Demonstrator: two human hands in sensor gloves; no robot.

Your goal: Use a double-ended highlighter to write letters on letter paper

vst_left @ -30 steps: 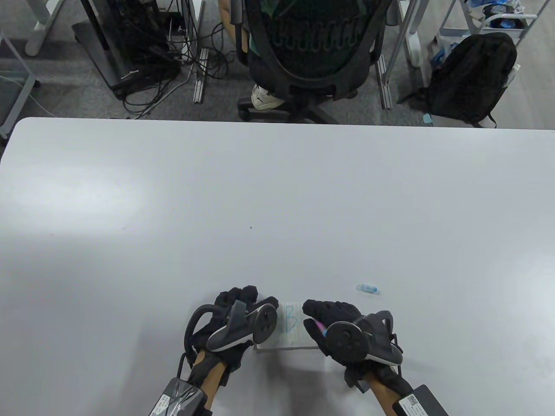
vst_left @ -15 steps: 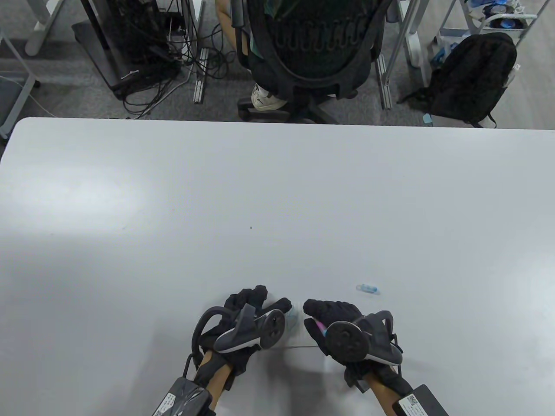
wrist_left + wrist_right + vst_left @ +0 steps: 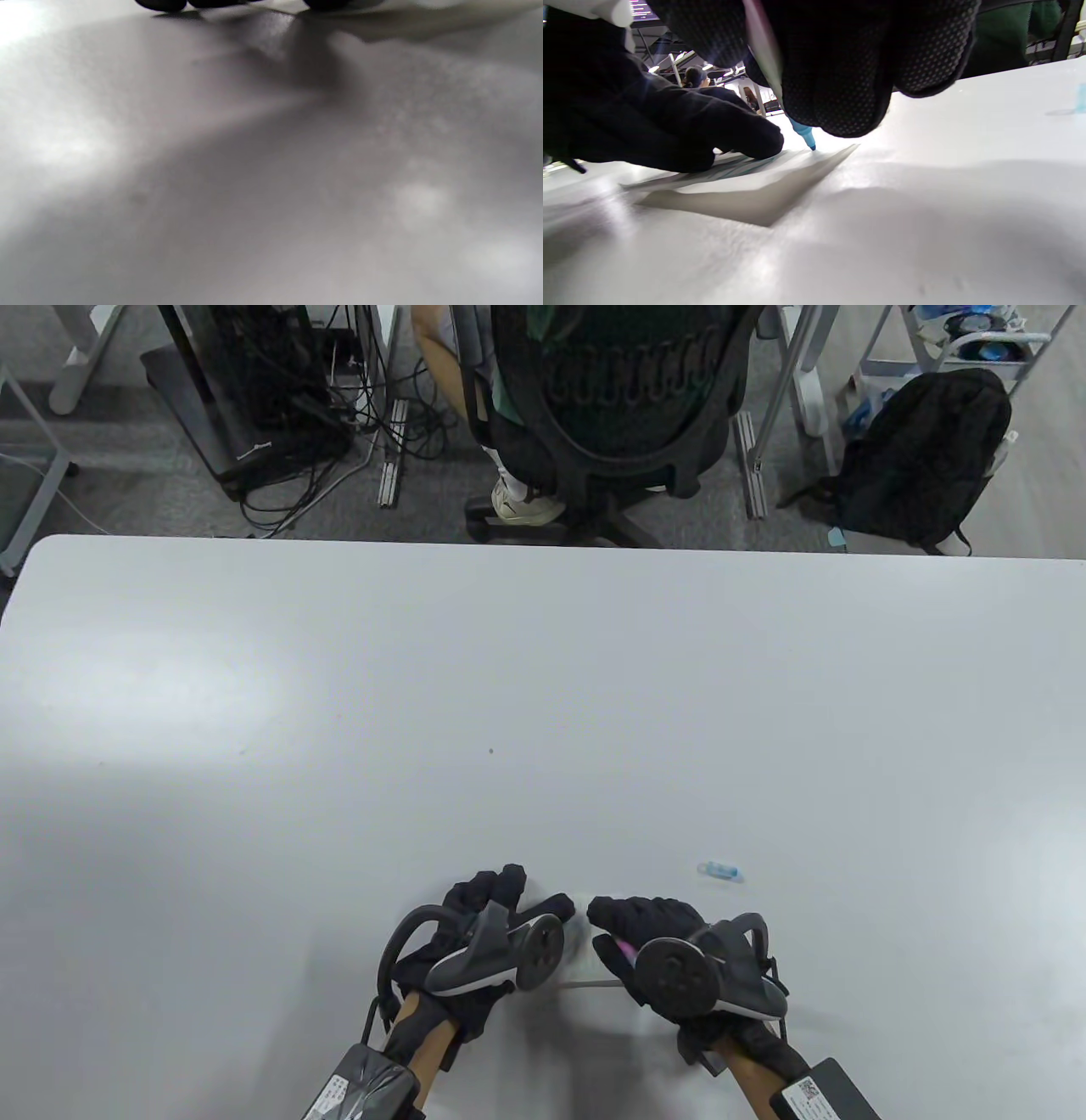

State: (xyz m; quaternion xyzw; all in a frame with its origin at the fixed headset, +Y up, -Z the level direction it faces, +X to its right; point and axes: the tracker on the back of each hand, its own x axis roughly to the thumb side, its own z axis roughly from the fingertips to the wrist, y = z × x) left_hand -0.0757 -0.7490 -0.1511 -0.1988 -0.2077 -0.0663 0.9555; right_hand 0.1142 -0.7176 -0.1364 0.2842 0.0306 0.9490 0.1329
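My right hand (image 3: 649,929) grips the double-ended highlighter (image 3: 801,129), blue tip at the letter paper (image 3: 763,169) near the bench (image 3: 543,687) edge at 6 o'clock. My left hand (image 3: 496,903) presses flat on the paper's 9 o'clock side. The cap (image 3: 721,870) lies toward 2 o'clock.

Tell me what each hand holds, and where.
Right hand grips the highlighter along its barrel, blue tip down. Left hand presses the paper flat.

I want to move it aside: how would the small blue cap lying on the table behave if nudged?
The cap looks tiny and plastic, so probably very light. It lies on its side on the smooth table, so it would likely roll or skid.
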